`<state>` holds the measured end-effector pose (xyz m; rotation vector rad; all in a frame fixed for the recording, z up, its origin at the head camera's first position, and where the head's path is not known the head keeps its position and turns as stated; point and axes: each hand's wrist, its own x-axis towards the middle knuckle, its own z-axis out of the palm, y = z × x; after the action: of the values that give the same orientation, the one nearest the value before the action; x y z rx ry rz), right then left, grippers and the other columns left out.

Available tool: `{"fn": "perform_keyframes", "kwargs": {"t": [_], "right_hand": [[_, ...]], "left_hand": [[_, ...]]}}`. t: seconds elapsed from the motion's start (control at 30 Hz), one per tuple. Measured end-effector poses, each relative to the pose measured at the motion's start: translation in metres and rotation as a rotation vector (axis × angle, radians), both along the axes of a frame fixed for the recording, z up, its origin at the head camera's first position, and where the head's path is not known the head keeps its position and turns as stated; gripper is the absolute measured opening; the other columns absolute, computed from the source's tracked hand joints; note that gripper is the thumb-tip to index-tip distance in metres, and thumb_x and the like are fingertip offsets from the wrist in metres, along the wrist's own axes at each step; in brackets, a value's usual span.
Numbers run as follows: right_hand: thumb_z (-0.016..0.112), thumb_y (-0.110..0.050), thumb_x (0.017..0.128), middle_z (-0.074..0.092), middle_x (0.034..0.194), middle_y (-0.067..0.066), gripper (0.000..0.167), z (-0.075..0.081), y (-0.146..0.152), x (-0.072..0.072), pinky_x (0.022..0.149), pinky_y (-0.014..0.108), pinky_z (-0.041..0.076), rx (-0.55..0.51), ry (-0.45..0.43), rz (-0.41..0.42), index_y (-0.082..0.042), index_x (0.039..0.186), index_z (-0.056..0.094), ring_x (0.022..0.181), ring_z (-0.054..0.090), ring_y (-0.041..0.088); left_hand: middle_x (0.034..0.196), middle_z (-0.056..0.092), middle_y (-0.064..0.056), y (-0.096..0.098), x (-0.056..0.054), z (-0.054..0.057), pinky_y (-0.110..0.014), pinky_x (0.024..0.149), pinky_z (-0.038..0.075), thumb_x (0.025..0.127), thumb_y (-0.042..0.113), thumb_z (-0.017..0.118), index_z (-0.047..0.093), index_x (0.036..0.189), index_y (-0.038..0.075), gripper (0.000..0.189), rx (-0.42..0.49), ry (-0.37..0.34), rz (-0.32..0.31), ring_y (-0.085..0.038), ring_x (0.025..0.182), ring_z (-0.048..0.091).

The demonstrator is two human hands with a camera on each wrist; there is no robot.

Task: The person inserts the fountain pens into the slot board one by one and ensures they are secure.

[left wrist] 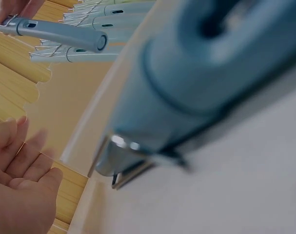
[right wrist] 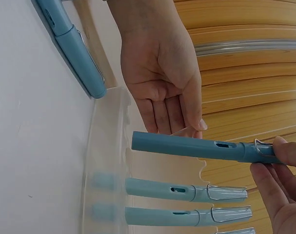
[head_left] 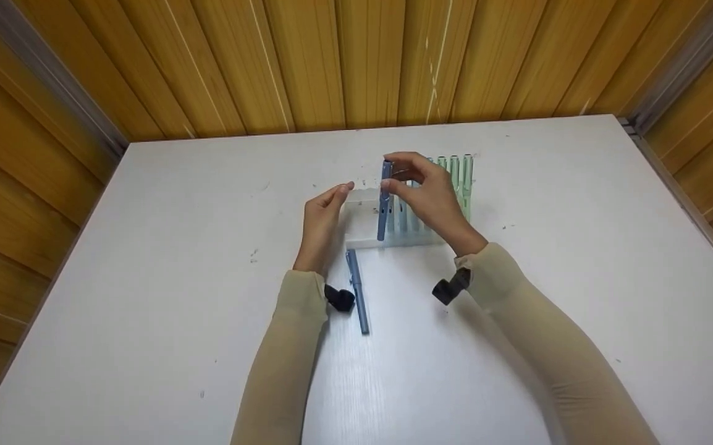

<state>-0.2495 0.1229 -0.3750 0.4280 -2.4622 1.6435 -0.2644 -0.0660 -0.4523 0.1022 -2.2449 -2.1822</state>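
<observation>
A dark blue fountain pen (head_left: 383, 216), cap end up, is pinched near its clip between thumb and fingers of my right hand (head_left: 430, 194). It stands in front of a translucent pen stand (head_left: 364, 243), left of a row of pale blue and green pens (right wrist: 187, 190). My left hand (head_left: 321, 219) holds the stand's left end at the upper corner, thumb and fingers close together; the exact contact is partly hidden. Another blue pen (head_left: 359, 296) lies on the table beside my left wrist, its clip toward the stand; it looms large in the left wrist view.
The white table (head_left: 165, 278) extends around the stand on all sides. Wood-patterned panels (head_left: 369, 68) rise behind it. Small dark marks dot the tabletop. Each wrist carries a black camera (head_left: 452, 287).
</observation>
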Motion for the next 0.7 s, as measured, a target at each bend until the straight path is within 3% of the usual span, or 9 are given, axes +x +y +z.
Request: {"fn": "perform_keyframes", "kwargs": {"t": [0.37,0.7], "right_hand": [[0.072,-0.010,0.086,0.066,0.113,0.007,0.038,-0.0041,-0.0033,-0.0027,0.099,0.032,0.049,-0.034,0.067,0.002,-0.010,0.123,0.063,0.101,0.064,0.018],[0.071,-0.014,0.087,0.066,0.117,0.003,0.037,-0.0083,-0.0037,-0.0039,0.100,0.030,0.049,0.006,0.050,0.005,-0.013,0.124,0.063,0.104,0.063,0.015]], "left_hand": [[0.133,0.060,0.003,0.0002,-0.0005,0.0005,-0.035,0.116,0.033,0.096,0.044,0.055,0.065,0.125,0.018,0.041,-0.038,0.020,0.009,-0.014,0.132,0.049],[0.134,0.060,0.003,0.0006,-0.0008,0.0003,-0.035,0.115,0.033,0.096,0.044,0.055,0.065,0.125,0.018,0.041,-0.038,0.013,0.010,-0.014,0.132,0.049]]}}
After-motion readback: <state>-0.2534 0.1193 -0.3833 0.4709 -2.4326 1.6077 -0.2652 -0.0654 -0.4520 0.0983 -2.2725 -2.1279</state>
